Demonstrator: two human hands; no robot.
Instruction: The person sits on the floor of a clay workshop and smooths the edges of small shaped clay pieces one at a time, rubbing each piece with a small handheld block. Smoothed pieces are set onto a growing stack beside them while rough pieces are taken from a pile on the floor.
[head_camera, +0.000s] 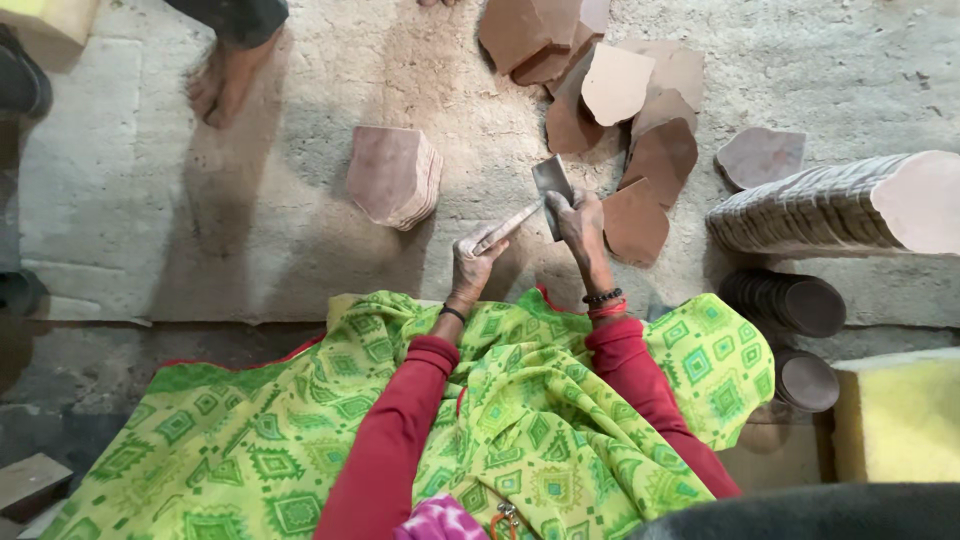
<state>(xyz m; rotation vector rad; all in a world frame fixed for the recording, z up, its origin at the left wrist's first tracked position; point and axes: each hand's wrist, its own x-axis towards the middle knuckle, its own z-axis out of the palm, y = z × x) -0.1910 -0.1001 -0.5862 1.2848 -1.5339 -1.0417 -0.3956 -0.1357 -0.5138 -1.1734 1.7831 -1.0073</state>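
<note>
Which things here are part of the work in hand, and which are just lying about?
In use:
- left hand, grip on a flat metal tool
- right hand, holding a small grey slab piece
- loose reddish stone pieces
- stack of cut stone slabs

Lying about:
- row of thin slabs
- round stone discs
- yellow foam block
- another person's bare foot

We see a bright green cloth (560, 420) printed with darker green diamond motifs at lower centre, dark red sleeves (400, 430) over it, reddish-brown stone slabs (640, 150) at upper right, a pale yellow block (900, 420) at lower right, and a grey dusty floor (150, 200).
</note>
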